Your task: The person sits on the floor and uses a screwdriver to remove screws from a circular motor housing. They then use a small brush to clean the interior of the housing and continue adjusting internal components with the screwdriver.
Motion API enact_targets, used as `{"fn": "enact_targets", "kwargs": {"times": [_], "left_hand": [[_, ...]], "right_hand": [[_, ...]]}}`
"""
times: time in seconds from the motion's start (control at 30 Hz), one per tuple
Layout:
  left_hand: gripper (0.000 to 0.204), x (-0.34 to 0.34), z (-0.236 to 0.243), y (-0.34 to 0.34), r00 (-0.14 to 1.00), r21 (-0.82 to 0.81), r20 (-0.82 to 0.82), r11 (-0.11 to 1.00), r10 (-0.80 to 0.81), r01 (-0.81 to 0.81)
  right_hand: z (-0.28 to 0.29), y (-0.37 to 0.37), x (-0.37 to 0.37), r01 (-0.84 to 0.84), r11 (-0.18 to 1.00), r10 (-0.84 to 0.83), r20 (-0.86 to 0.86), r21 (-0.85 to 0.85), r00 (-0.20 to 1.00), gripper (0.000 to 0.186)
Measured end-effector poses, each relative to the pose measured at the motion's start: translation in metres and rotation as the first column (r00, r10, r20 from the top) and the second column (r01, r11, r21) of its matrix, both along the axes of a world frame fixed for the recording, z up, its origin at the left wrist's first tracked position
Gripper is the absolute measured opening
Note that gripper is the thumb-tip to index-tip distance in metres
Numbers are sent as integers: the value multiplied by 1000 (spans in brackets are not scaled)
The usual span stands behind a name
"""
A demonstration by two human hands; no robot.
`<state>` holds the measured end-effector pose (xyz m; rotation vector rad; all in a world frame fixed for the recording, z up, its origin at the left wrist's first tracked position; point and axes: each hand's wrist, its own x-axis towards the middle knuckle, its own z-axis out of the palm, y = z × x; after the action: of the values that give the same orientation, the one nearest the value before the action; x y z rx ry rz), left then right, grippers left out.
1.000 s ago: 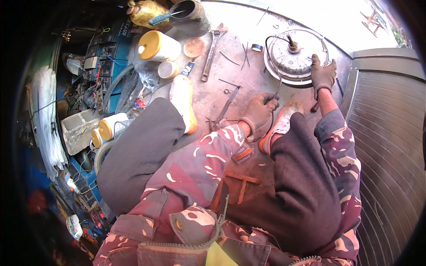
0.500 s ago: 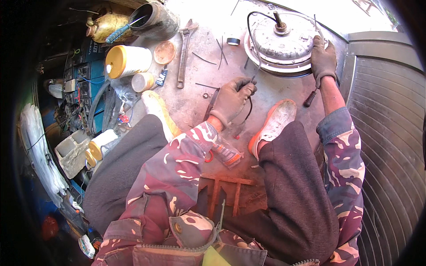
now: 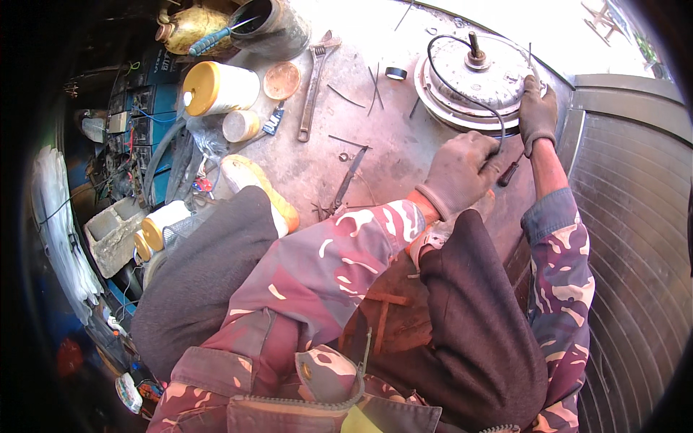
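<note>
A round, pale, scuffed hub motor [image 3: 498,72] with a threaded axle lies flat on the floor ahead of my right knee. From its axle a black cable [image 3: 442,78] loops over the near side. My gloved left hand [image 3: 462,173] is closed on that cable just in front of the rim; the fingertips are partly hidden. At the motor's right edge my gloved right hand [image 3: 538,115] grips the rim, its thumb side upward. Below the right hand, a dark-handled tool [image 3: 510,174] lies on the floor.
Left of the motor are a tape roll [image 3: 395,73], cut black strips, an adjustable wrench [image 3: 312,94] and a dark-bladed knife [image 3: 350,177]. Farther left stand a yellow-lidded white tub [image 3: 234,88] and a dark pot [image 3: 278,36]. A ribbed metal shutter [image 3: 628,216] bounds the right side.
My left hand has moved right, toward the motor, drawing the cable across the near rim. The right hand stays on the rim. The whole view has shifted slightly.
</note>
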<state>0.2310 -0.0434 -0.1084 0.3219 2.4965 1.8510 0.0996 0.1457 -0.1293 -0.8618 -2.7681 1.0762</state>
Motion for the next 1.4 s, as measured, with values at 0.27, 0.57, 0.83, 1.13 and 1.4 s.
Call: {"fn": "enact_targets", "kwargs": {"times": [0.27,0.57,0.83,1.13,1.4], "left_hand": [[28,-11,-12,24,985,-53,156,995,-78,87],[42,-20,-26,6,940,-30,277,976,-201,217],[35,-22,-49,-141,888,-257,458,952,-31,166],[22,1,-80,-211,828,-515,537,839,157,175],[22,41,-106,-224,862,-685,397,727,314,51]], "right_hand": [[-7,13,-9,-27,999,28,19,-47,999,77],[-19,39,-30,-28,999,31,75,-39,997,76],[-35,56,-37,-44,987,47,18,-155,999,76],[-31,56,-36,-24,987,33,57,-158,998,76],[-25,50,-37,-29,976,39,43,-214,998,78]]}}
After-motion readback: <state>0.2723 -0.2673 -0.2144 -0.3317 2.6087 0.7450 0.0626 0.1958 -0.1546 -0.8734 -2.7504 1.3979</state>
